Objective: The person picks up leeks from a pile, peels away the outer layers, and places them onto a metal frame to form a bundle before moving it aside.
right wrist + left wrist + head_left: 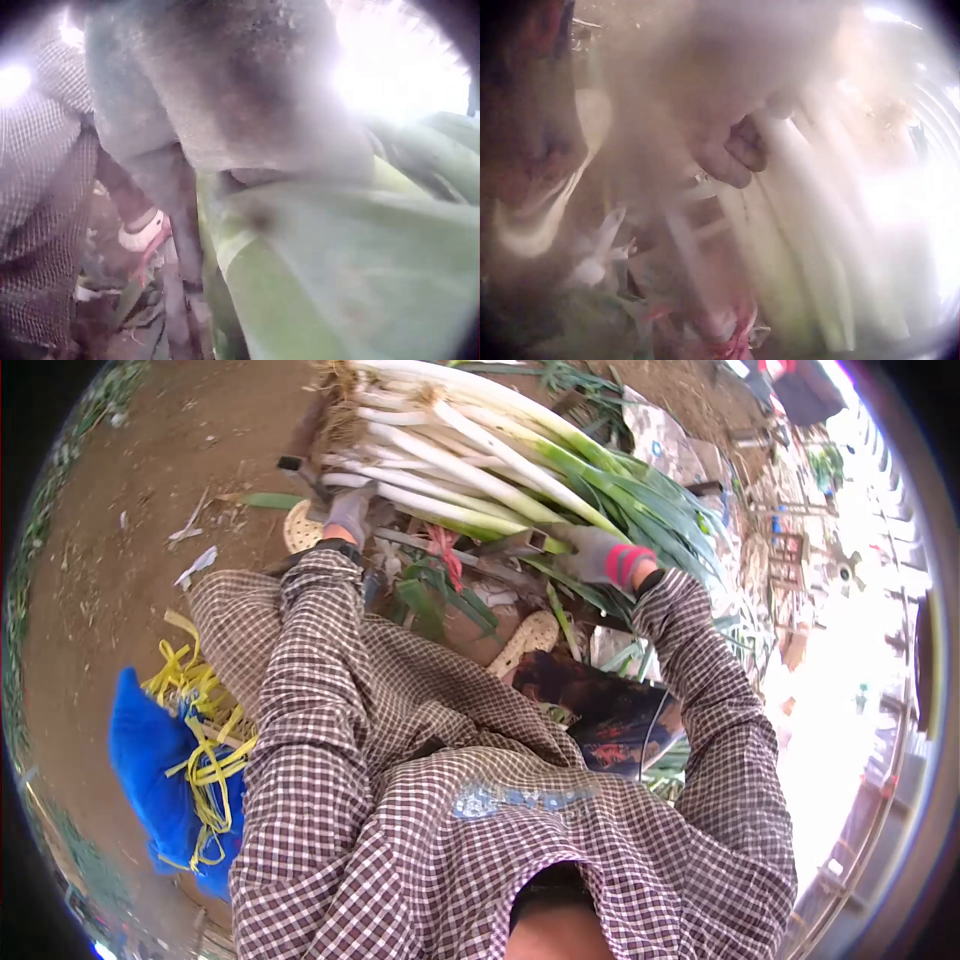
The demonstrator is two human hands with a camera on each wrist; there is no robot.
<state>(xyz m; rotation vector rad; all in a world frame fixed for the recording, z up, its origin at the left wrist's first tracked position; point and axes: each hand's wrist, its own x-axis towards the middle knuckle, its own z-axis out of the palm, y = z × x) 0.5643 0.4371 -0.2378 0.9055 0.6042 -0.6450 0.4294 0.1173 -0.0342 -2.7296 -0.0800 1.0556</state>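
A bundle of long green onions (480, 455) lies across a low rack, white root ends to the left and green leaves to the right. My left hand (350, 512), in a grey glove, grips the near edge of the bundle by the roots. In the left wrist view its curled fingers (731, 161) lie against a white stalk (780, 247); much of that view is blurred. My right hand (600, 555), gloved in grey with pink cuff stripes, holds the near green onions where they turn green. In the right wrist view, the glove (240, 97) covers the stalks above a broad green leaf (300, 285).
A red strip (442, 547) hangs by the rack's bar below the bundle. Loose leaves (430, 600) and perforated shoes (525, 645) are between the arms. A blue cloth (150, 760) with yellow ties (210, 780) lies at left. A dark printed sheet (600, 710) covers the lap's right.
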